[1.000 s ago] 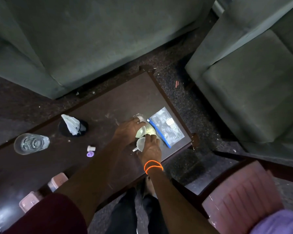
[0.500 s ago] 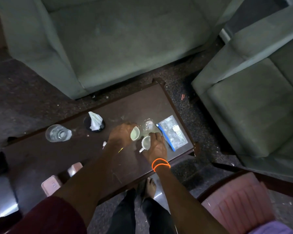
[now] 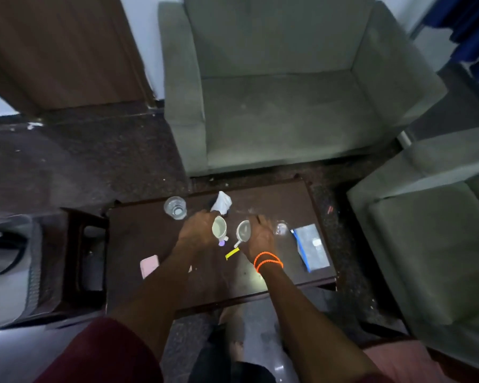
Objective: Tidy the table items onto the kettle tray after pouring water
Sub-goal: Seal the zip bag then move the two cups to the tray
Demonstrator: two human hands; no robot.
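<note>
Over the dark wooden table, my left hand holds a white cup tilted on its side. My right hand, with orange bands at the wrist, grips a second white cup, also tilted, its handle pointing down toward me. The two cups are a little apart. A clear glass of water stands at the table's far left. A small empty glass stands just right of my right hand. No kettle tray can be made out.
A white tissue in a dark holder stands behind the cups. A plastic pouch with a blue strip lies at the table's right end. A yellow strip, a small purple cap and a pink box lie near me. Grey armchairs surround the table.
Both hands have lifted the cups and carried them left, away from the small glass and pouch. The camera has tilted up, so the armchair and door now show.
</note>
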